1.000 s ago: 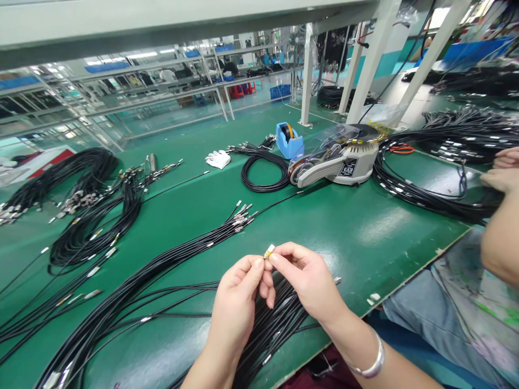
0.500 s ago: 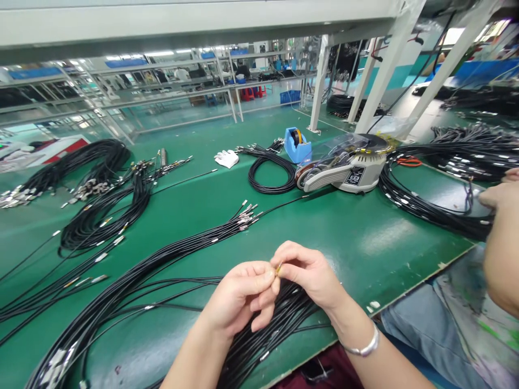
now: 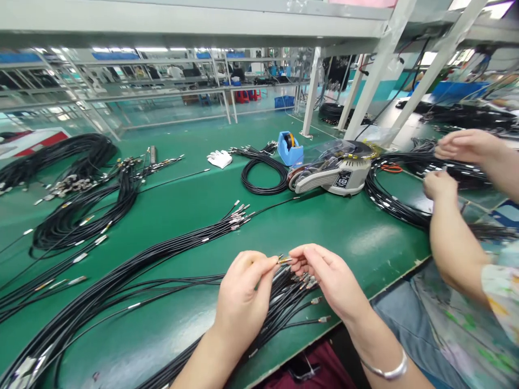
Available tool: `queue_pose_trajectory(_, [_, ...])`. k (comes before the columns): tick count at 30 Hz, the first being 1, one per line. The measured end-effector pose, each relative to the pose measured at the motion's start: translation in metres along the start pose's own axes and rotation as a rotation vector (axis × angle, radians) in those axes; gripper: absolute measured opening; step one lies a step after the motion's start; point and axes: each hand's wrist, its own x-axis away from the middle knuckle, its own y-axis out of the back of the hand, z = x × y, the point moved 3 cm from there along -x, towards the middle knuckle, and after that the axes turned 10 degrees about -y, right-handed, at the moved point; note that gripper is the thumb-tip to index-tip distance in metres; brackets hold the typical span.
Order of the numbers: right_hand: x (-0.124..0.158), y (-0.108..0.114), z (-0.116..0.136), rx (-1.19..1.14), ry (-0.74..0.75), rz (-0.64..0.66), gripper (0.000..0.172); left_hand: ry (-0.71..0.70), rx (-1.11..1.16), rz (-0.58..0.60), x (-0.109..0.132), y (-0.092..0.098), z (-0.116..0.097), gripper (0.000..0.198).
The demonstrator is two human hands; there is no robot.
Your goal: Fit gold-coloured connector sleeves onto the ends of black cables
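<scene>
My left hand [image 3: 244,289] pinches a cable end [image 3: 285,260] between thumb and forefinger; a small metal connector with a yellowish band sticks out to the right. Just beside that tip is my right hand [image 3: 329,278], its fingers loosely curled and apart, with nothing visible in them. Whether a fingertip touches the connector is hard to tell. Below both hands a bundle of black cables [image 3: 279,313] lies on the green table [image 3: 357,237], metal connectors pointing right. A longer row of black cables [image 3: 174,247] curves across to the left, its ends near the middle.
A grey tape machine [image 3: 344,175], a blue tape dispenser [image 3: 290,149], a white glove [image 3: 219,158] and a cable coil [image 3: 263,175] stand farther back. More cable bundles [image 3: 85,210] lie left. At right, a co-worker's hands [image 3: 441,186] work over a large coil [image 3: 389,202].
My right hand has let go of the connector and moved slightly right, its fingers loosening. My left hand keeps its pinch. The co-worker's arms have come farther into view, and the camera has turned slightly right.
</scene>
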Motion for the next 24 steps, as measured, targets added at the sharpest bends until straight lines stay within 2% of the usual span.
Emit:
queue_pose_trajectory(3, [0.008,-0.002,0.006,0.1,-0.021,0.004,0.037,-0.087,-0.097,0.037,0.004,-0.003,-0.001,0.013])
queue_pose_trajectory(10, [0.001,-0.012,0.006,0.12,-0.05,0.046,0.025,-0.082,-0.13,0.147,0.004,-0.007,-0.002,0.013])
queue_pose_trajectory(16, [0.003,-0.007,-0.008,0.223,-0.091,0.008,0.027,0.029,-0.028,0.378,0.004,-0.014,0.001,0.022])
queue_pose_trajectory(18, [0.004,-0.001,-0.014,0.335,-0.114,-0.001,0.028,0.082,-0.02,0.418,0.002,-0.009,0.006,0.022])
queue_pose_trajectory(20, [0.006,0.006,-0.017,0.525,-0.087,-0.019,0.03,0.13,-0.086,0.392,-0.003,0.002,0.017,0.021])
queue_pose_trajectory(22, [0.007,0.016,-0.018,0.682,-0.03,-0.071,0.033,0.164,-0.223,0.368,-0.009,0.017,0.033,0.02])
queue_pose_trajectory(24, [0.008,0.028,-0.018,0.727,0.004,-0.143,0.034,0.182,-0.382,0.391,-0.016,0.031,0.054,0.02])
